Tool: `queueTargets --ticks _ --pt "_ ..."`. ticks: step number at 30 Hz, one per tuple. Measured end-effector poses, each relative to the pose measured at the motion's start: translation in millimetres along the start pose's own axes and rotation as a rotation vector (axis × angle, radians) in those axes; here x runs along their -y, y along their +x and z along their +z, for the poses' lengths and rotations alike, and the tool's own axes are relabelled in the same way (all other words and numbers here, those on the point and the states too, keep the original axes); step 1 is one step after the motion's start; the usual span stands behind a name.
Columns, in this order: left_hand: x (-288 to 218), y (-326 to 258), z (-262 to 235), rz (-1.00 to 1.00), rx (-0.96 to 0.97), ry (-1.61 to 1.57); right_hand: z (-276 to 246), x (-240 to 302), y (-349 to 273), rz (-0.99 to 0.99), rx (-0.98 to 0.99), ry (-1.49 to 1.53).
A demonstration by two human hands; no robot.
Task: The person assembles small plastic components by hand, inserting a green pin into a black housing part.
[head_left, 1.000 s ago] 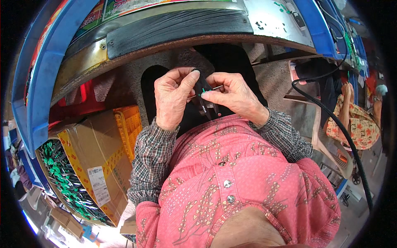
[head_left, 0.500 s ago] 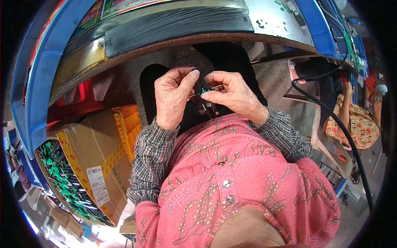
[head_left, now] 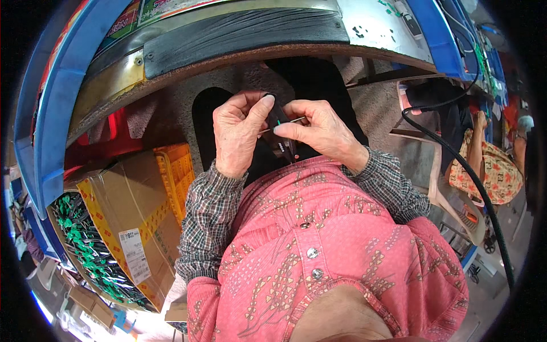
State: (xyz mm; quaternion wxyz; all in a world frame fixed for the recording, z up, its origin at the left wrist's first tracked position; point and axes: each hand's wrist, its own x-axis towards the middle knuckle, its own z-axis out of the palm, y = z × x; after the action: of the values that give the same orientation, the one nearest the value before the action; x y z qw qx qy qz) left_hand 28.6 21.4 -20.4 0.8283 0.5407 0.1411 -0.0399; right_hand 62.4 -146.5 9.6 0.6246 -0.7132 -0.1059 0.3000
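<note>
Both my hands are raised close together in front of my chest, under the edge of a workbench (head_left: pixel 239 31). My left hand (head_left: pixel 236 134) pinches a small black part (head_left: pixel 277 117) between thumb and fingers. My right hand (head_left: pixel 322 134) grips the same black part lower down and a thin pale wire (head_left: pixel 293 120) with a green tip that sticks out between the two hands. I wear a pink patterned top over checked sleeves.
A cardboard box (head_left: pixel 134 216) and a yellow crate (head_left: pixel 176 171) stand at my left. Below them lies a bin of green-and-black parts (head_left: pixel 85 251). A black cable (head_left: pixel 461 171) runs down on the right, where another person in patterned clothing (head_left: pixel 498 168) sits.
The hands have stayed in the same place; the fingers have shifted slightly on the small part and the wire.
</note>
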Motion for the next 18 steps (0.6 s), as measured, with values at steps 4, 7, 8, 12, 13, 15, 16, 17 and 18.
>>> queueTargets --ticks 4,7,8,12,13,15,16,17,18 --pt "-0.5 -0.3 0.7 -0.010 0.007 -0.028 -6.2 0.2 0.8 0.069 0.089 -0.226" --pt "0.5 0.6 0.2 -0.002 0.010 -0.025 -1.8 -2.3 -0.8 0.025 0.050 -0.117" --pt "0.5 0.8 0.6 -0.003 0.010 -0.024 -0.6 -2.4 -1.5 0.005 0.028 -0.044" --pt "0.0 1.1 1.1 0.012 0.007 -0.002 -0.6 -0.7 -2.8 0.063 0.040 0.004" --pt "-0.3 1.2 0.9 0.010 0.007 -0.002 -0.9 -1.9 -3.4 0.065 0.047 0.022" --pt "-0.5 1.2 0.2 0.003 0.010 -0.017 -1.9 -2.7 -3.8 0.067 0.055 0.040" --pt "-0.5 1.1 -0.2 -0.004 0.012 -0.033 -2.8 -2.6 -3.4 0.078 0.071 0.027" --pt "-0.4 1.1 -0.4 -0.004 0.012 -0.032 -3.2 -2.7 -3.2 0.089 0.087 0.014" --pt "-0.5 1.3 -0.3 -0.007 0.011 -0.039 -3.1 -2.5 -3.5 0.089 0.087 0.014"
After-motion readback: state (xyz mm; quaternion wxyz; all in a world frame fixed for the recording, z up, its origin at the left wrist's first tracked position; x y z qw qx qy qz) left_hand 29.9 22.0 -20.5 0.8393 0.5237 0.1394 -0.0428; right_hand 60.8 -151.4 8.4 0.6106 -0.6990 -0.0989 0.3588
